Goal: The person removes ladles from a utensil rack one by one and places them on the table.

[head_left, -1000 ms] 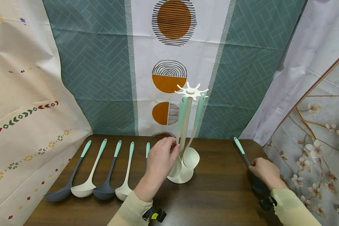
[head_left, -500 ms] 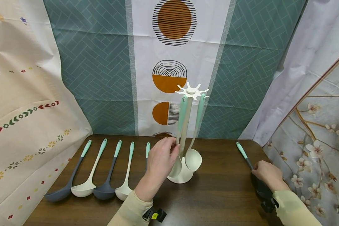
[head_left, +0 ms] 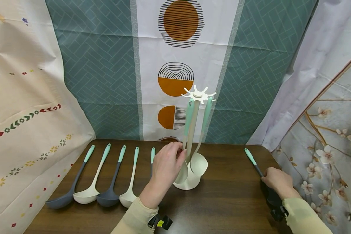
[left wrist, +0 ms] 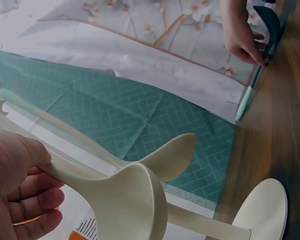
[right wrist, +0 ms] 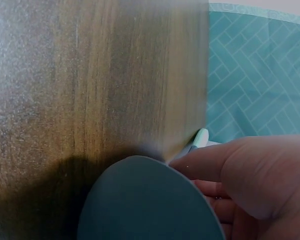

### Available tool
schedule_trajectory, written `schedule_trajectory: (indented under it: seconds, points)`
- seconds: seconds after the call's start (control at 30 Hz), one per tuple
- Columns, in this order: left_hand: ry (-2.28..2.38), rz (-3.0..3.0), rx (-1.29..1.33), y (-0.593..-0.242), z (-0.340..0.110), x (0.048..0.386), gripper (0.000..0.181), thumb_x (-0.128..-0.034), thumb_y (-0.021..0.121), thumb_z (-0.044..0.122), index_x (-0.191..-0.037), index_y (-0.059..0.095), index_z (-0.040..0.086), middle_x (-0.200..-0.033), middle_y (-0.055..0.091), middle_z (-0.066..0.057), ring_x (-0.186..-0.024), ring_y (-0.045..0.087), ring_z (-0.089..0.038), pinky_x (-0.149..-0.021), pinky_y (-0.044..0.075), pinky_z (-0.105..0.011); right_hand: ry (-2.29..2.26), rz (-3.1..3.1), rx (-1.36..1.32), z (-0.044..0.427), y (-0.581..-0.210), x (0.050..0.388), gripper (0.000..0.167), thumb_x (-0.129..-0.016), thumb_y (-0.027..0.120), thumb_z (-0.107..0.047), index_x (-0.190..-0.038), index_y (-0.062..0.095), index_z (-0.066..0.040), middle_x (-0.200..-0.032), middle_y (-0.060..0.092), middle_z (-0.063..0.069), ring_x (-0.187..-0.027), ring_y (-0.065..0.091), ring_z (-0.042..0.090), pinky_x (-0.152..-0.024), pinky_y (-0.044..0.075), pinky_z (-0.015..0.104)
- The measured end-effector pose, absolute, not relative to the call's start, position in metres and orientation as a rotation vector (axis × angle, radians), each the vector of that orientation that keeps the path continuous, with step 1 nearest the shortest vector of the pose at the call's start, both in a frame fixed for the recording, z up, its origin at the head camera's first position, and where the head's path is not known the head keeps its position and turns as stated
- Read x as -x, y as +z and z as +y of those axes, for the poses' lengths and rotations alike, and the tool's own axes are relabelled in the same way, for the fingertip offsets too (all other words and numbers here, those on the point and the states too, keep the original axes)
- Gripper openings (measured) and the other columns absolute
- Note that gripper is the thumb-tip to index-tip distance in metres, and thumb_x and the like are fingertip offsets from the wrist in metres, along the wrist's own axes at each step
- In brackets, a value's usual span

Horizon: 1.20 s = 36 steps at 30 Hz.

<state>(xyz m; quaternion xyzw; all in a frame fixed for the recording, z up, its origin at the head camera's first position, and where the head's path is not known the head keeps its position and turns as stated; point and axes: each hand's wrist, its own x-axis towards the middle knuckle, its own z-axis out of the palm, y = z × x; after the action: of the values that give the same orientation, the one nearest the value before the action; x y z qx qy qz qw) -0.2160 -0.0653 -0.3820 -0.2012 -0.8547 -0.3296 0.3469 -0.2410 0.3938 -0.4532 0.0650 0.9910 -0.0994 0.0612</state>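
Note:
A white utensil stand (head_left: 198,95) rises from the middle of the table, two cream ladles with mint handles hanging from its hooked top. My left hand (head_left: 168,164) pinches the neck of the nearer cream ladle (left wrist: 130,200) between thumb and forefinger; the other fingers are loosely bent. Beside it hangs the second cream ladle (head_left: 199,165), which no hand touches. At the right of the table, my right hand (head_left: 278,180) pinches the stem of a dark grey ladle (right wrist: 145,200) with a mint handle. Its bowl is mostly hidden by the hand and wrist camera in the head view.
On the left of the table lies a row of grey ladles (head_left: 109,196) and white ladles (head_left: 87,195), handles pointing away. A further mint handle (head_left: 153,154) shows partly behind my left hand. Patterned cloths (head_left: 99,65) hang behind and at both sides.
My right hand has shifted slightly right and toward me with the dark grey ladle. The second hanging ladle swung right, then back left a little. My left hand stayed in place.

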Motion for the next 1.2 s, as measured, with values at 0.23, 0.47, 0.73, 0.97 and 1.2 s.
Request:
schedule_trajectory:
  seconds: [0.23,0.47,0.73,0.97,1.2]
  points:
    - [-0.867,-2.227,0.52,-0.381,-0.065,0.216,0.011,-0.0989,0.085,0.013,-0.105,0.077,0.01,-0.089,0.073,0.0,-0.077,0.065,-0.016,-0.061,0.053,-0.028,-0.285,3.008,-0.193,0.393,-0.454,0.239,0.015,-0.098,0.074,-0.019,-0.098,0.077,-0.004,-0.087,0.071,0.011,-0.077,0.061,0.03,-0.069,0.052,0.052]
    - [-0.871,-2.233,0.523,-0.382,-0.064,0.216,0.012,-0.0989,0.086,0.015,-0.106,0.077,0.01,-0.089,0.072,0.0,-0.076,0.064,-0.016,-0.061,0.053,-0.027,-0.267,3.001,-0.213,0.393,-0.455,0.239,0.018,-0.099,0.075,-0.022,-0.095,0.073,-0.005,-0.085,0.068,0.01,-0.077,0.062,0.03,-0.07,0.052,0.053]
    - [-0.869,-2.226,0.522,-0.381,-0.065,0.216,0.011,-0.0991,0.085,0.014,-0.106,0.077,0.011,-0.089,0.072,0.0,-0.077,0.064,-0.016,-0.062,0.053,-0.028,-0.27,3.105,-0.168,0.385,-0.448,0.24,0.024,-0.1,0.075,-0.025,-0.088,0.066,-0.006,-0.079,0.065,0.01,-0.072,0.062,0.031,-0.064,0.051,0.053]
    - [-0.863,-2.229,0.525,-0.382,-0.064,0.216,0.01,-0.0994,0.085,0.013,-0.105,0.076,0.011,-0.089,0.073,0.001,-0.078,0.065,-0.017,-0.063,0.055,-0.031,-0.291,3.173,-0.107,0.36,-0.432,0.242,0.025,-0.103,0.075,-0.027,-0.105,0.07,-0.003,-0.085,0.07,0.009,-0.071,0.065,0.029,-0.059,0.05,0.051]
    - [-0.862,-2.226,0.528,-0.383,-0.065,0.217,0.01,-0.0997,0.084,0.013,-0.106,0.076,0.011,-0.089,0.072,0.001,-0.079,0.066,-0.017,-0.063,0.055,-0.032,-0.378,3.298,0.016,0.328,-0.418,0.241,0.036,-0.103,0.078,-0.029,-0.126,0.073,-0.001,-0.101,0.08,0.011,-0.075,0.071,0.03,-0.058,0.053,0.05]
